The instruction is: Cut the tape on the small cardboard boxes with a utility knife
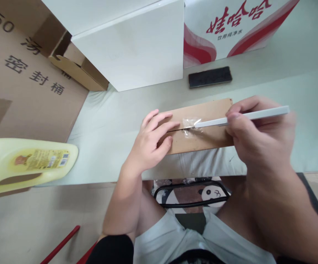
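A small brown cardboard box (211,137) lies near the table's front edge, its top seam running lengthwise. A short piece of clear tape (188,135) crosses that seam at the middle. My left hand (153,141) rests on the box's left part with its fingers spread, pressing on the top. Between the thumb and fingers of my right hand (260,135) is a slim white utility knife (214,122). Its thin tip meets the tape at the seam. The right hand is over the box's right end, partly blurred.
A black phone (210,77) lies behind the box. Farther back stand a white box (137,51) and a red-and-white water carton (227,33). Large cardboard cartons (29,73) fill the left, with a yellow jug (29,165) in front. The pale cloth (307,95) covers the table.
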{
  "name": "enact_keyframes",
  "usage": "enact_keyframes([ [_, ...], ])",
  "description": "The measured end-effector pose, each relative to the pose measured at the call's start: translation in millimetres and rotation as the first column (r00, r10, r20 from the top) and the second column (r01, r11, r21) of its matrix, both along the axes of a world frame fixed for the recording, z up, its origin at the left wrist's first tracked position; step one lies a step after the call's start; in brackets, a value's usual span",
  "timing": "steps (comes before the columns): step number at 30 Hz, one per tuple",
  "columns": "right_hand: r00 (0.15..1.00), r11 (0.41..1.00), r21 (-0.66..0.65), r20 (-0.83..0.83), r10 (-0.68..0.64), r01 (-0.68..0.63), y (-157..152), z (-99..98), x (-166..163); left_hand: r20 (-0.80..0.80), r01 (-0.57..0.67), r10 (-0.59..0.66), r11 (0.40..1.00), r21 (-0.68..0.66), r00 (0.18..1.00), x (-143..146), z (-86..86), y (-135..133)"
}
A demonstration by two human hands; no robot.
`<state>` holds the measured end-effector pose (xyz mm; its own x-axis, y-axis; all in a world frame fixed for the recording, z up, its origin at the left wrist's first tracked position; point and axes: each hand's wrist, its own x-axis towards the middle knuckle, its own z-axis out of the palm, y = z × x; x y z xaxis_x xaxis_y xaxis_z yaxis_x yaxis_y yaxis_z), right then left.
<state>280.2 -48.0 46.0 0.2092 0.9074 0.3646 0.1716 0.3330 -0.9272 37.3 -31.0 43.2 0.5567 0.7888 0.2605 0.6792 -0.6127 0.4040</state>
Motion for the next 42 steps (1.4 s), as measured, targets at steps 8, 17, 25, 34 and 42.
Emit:
enact_keyframes([
  [8,0.999,1.000,0.021,0.033,-0.002,0.001,-1.7,5.9,-2.3,-0.023,-0.018,0.017,1.000,-0.020,1.000,0.5,0.3,-0.1],
  [17,0.997,0.998,0.026,0.046,-0.054,0.053,-2.1,4.2,-4.6,-0.015,-0.014,0.014,1.000,-0.010,1.000,0.0,-0.3,0.1],
  [25,0.995,0.994,0.049,-0.030,-0.098,0.099,-1.1,-0.4,-5.1,-0.007,-0.004,0.003,1.000,-0.005,1.000,-1.3,0.1,0.3],
  [34,0.983,0.987,0.083,-0.139,-0.122,0.135,1.4,-6.6,-3.7,0.004,0.002,-0.002,1.000,0.003,1.000,-1.5,-0.1,0.2],
  [42,0.991,0.994,0.051,-0.101,-0.091,0.096,-0.2,-2.1,-5.6,0.010,-0.004,0.004,1.000,0.007,1.000,-2.1,-0.6,-0.1],
])
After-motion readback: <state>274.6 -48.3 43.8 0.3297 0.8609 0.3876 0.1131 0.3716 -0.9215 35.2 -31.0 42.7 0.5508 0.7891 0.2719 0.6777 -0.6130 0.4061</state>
